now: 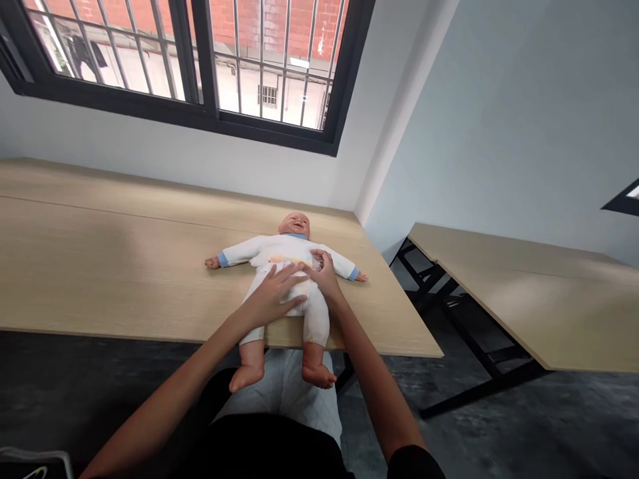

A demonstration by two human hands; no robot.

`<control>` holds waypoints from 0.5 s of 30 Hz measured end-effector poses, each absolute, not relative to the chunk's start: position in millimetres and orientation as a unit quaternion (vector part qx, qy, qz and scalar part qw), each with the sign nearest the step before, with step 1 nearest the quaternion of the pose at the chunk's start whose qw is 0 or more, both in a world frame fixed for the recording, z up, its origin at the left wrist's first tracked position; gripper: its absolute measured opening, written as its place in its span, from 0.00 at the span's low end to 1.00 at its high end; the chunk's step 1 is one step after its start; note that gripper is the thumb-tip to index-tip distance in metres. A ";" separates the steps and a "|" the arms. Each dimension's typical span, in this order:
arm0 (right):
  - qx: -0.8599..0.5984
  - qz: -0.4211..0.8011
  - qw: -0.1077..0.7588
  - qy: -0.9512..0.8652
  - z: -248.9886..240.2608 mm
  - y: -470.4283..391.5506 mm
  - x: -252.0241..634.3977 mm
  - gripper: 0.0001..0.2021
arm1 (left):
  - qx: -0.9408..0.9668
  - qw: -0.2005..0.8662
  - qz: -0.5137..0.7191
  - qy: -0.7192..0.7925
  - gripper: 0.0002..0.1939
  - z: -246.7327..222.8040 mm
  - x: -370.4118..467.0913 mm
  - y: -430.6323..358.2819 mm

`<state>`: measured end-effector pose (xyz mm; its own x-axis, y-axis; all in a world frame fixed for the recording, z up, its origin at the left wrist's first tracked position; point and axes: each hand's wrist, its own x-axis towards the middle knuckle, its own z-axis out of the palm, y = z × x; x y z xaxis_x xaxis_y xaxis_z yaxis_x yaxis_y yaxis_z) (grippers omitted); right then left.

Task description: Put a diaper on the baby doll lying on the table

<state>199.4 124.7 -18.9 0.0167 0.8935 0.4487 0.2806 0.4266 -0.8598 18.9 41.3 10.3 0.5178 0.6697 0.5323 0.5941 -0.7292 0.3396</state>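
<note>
A baby doll (295, 225) lies on its back on the wooden table (100, 266), its arms spread and its bare feet past the front edge. It wears a white outfit (316, 318) with blue collar and cuffs. Across its belly shows an orange and yellow band. My left hand (275, 293) rests on the lower belly with its fingers apart. My right hand (324, 274) is at the doll's side by the waist, fingers bent against the cloth; whether they pinch it I cannot make out.
A second wooden table (529, 286) with black metal legs stands to the right, across a gap. Behind the first table is a white wall with a barred window (269, 123). A dark-rimmed object (34, 459) shows at the bottom left.
</note>
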 end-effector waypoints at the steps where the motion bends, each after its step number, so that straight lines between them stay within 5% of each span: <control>1: -0.457 0.286 0.558 -0.631 -15.9 118.6 201.0 0.24 | 0.849 0.068 0.372 0.368 0.18 12.8 11.8 39.4; 5: -0.478 0.259 0.569 -0.617 -9.4 75.6 216.2 0.14 | 0.753 0.041 0.478 0.450 0.11 11.9 -17.5 25.5; 15: -0.500 0.177 0.403 -0.746 -8.8 11.5 215.3 0.05 | 0.722 0.091 0.456 0.512 0.05 -28.2 -16.7 16.9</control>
